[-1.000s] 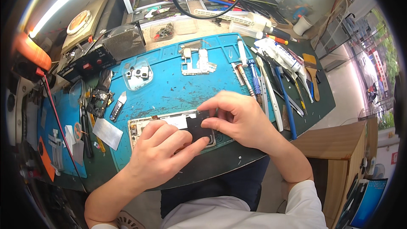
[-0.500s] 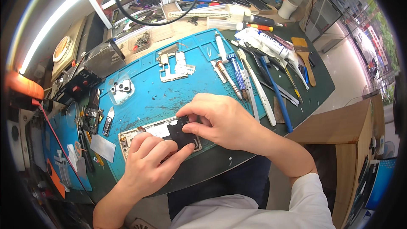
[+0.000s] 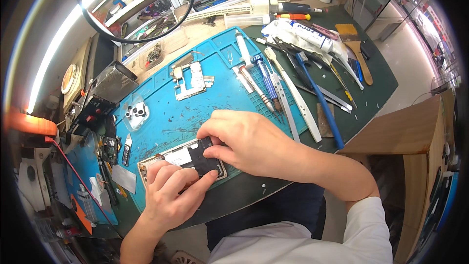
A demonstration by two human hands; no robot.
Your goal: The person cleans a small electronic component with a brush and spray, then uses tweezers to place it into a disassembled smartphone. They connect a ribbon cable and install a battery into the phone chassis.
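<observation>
An opened phone with a pale frame, white battery and black inner part (image 3: 178,156) lies on the blue silicone mat (image 3: 159,127) near the bench's front edge. My left hand (image 3: 173,195) curls over its near left portion, thumb on the black part's lower edge. My right hand (image 3: 242,142) comes from the right and pinches the upper right end of the black part (image 3: 198,161), partly hidden by my fingers. A small board (image 3: 193,80) and a clear tub of small parts (image 3: 137,112) sit farther back.
Screwdrivers (image 3: 264,78), a blue brush (image 3: 320,100), spudgers and a white tube (image 3: 312,36) crowd the right of the bench. A grey-and-black device (image 3: 107,85), orange tool (image 3: 31,124) and red cable stand left. A black cable loop hangs above. A wooden cabinet (image 3: 391,127) is at right.
The camera view has swung, shifting the bench contents leftward, the upper part upward. Both hands stay on the phone with similar grips, my right fingertips still at the black part.
</observation>
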